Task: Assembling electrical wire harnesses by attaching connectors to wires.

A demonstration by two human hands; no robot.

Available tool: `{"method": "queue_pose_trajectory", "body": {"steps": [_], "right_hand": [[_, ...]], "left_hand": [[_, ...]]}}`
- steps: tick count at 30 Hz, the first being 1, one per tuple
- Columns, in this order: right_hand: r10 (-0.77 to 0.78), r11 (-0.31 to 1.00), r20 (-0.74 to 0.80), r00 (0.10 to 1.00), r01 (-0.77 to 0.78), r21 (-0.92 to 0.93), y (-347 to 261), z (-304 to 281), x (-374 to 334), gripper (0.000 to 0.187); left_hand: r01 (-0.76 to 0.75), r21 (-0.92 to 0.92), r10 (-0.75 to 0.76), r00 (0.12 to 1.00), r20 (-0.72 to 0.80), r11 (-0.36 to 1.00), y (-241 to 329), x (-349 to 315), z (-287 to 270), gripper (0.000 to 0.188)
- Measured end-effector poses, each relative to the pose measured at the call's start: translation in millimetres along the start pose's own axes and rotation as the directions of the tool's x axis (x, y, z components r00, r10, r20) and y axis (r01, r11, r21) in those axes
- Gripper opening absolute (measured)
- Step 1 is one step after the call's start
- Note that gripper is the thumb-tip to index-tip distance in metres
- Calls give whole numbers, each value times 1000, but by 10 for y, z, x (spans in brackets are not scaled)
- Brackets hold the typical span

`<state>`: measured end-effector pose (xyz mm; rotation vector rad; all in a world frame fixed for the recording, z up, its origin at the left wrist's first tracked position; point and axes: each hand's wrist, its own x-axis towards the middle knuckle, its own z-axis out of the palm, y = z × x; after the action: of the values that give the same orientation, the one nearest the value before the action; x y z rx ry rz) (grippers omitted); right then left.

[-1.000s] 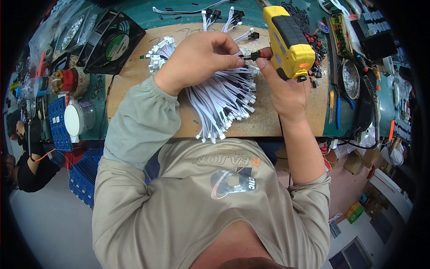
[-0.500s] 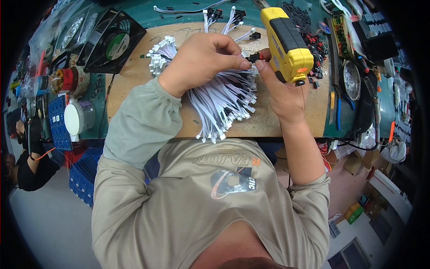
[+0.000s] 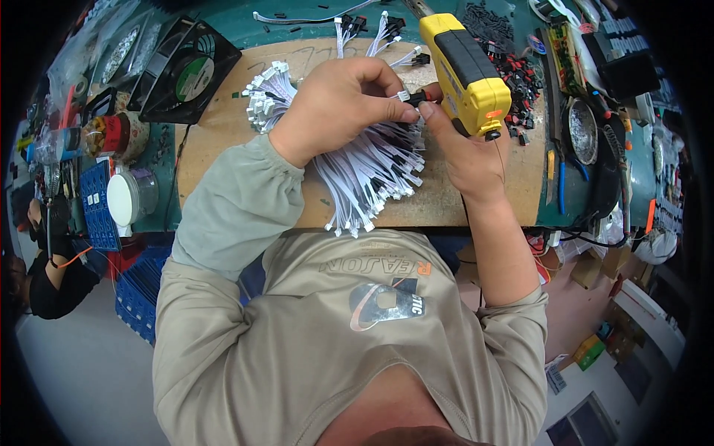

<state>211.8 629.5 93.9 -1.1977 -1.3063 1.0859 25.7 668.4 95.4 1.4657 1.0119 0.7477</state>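
Note:
Over the board, my left hand (image 3: pixel 338 104) is closed, its thumb and fingertips pinching a white-plugged cable (image 3: pixel 402 96). At the cable's end is a small black switch-like part (image 3: pixel 419 97) with a red end, between my fingertips. My right hand (image 3: pixel 472 160) steadies that part with thumb and finger. The same hand also grips a yellow and black gun-shaped tool (image 3: pixel 467 70), whose metal tip points away from me; a thin wire hangs from its rear. Under my hands lies a fanned bundle of white cables (image 3: pixel 372 167) with white plugs.
A brown board (image 3: pixel 223 186) covers the green bench. Red and black small parts (image 3: pixel 523 89) and black pieces (image 3: pixel 487 26) are heaped at right. Several finished-looking cables (image 3: pixel 387 33) lie beyond. A black fan (image 3: pixel 186 70) and round jar (image 3: pixel 130 195) stand left; another person sits far left.
The yellow tool has shifted slightly left and away from me with my right hand. My left hand has moved slightly right and down, and the white plug shows more clearly between my fingers.

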Motion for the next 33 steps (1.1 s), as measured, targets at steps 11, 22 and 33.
{"method": "queue_pose_trajectory", "body": {"steps": [11,22,33], "right_hand": [[53,994,-42,998,-48,102,-19,-25,-7,29],[25,986,-305,952,27,166,-44,-724,-213,28],[175,975,-724,667,-18,220,219,-2139,-670,39]], "left_hand": [[42,-117,-31,995,93,992,-23,9,-47,18],[-77,26,80,986,-149,997,-15,45,60,18],[23,551,61,989,-134,834,257,300,203,20]]}}
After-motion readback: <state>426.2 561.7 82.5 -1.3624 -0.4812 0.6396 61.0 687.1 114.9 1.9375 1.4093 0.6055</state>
